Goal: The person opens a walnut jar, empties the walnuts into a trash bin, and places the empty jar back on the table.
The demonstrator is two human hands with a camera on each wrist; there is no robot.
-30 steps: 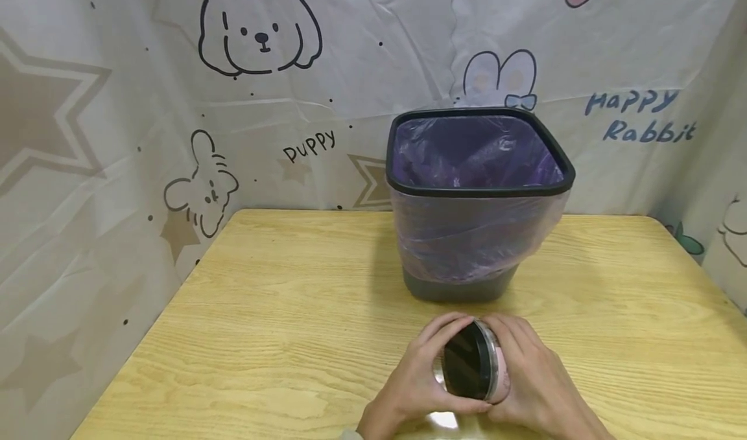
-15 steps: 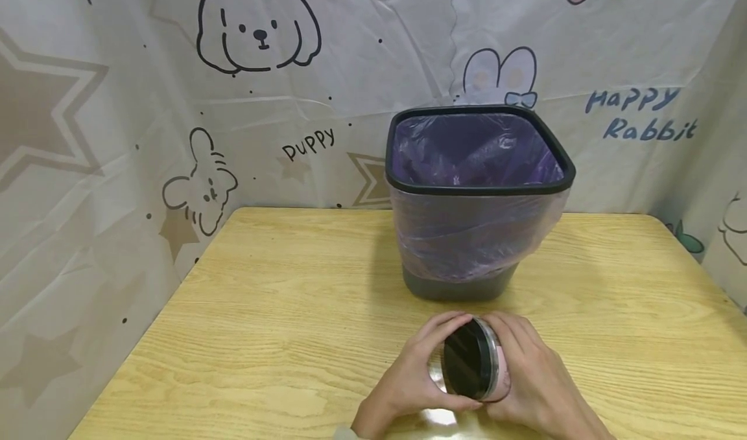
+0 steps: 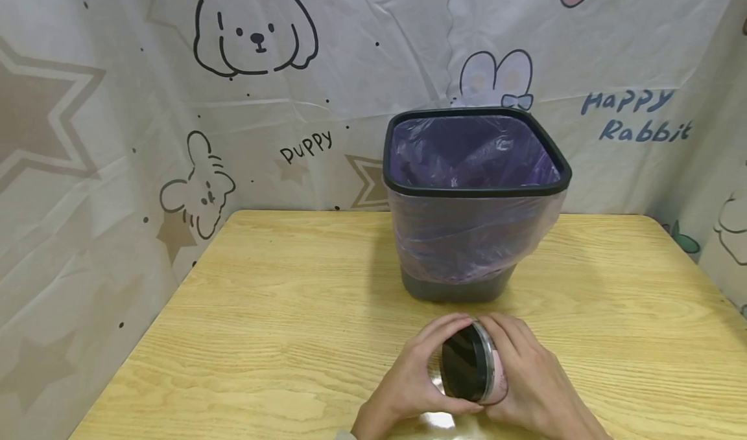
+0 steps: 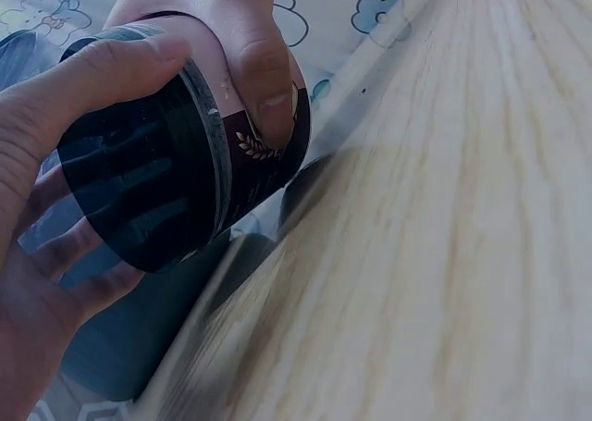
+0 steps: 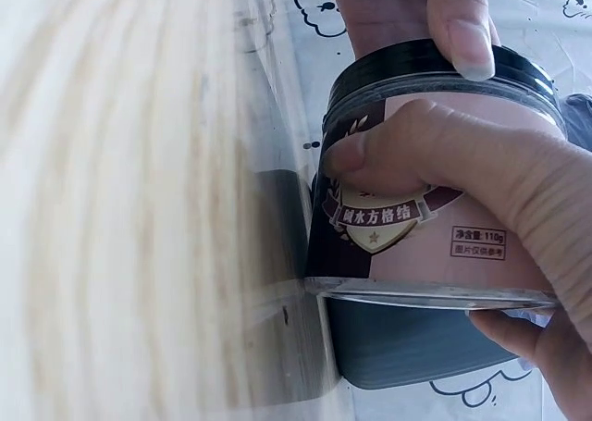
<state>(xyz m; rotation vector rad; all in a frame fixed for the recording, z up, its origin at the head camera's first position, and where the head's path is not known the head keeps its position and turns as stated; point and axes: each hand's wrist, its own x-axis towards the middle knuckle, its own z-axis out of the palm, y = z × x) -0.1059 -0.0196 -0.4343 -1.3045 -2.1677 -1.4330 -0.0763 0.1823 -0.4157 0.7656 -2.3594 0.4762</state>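
A round jar (image 5: 416, 264) with a pink and dark label lies tipped on its side between both hands, close over the table. Its black lid (image 3: 463, 365) faces left. My left hand (image 3: 408, 378) grips the lid, thumb on the near side and fingers over the far side. Round the labelled body curls my right hand (image 3: 528, 375), its thumb pressed on the label in the right wrist view. Lid and body are together, with the clear rim beside the lid. In the left wrist view the lid (image 4: 148, 180) shows dark and smooth; the jar's contents are hidden.
Just beyond the hands stands a grey bin (image 3: 455, 291) with a black rim and a purple plastic liner (image 3: 467, 239). The wooden table (image 3: 262, 336) stretches to both sides. A printed cloth (image 3: 350, 70) hangs behind and at the sides.
The left thumb and wrist have shifted slightly left against the lid. The right hand and the jar hold almost the same place.
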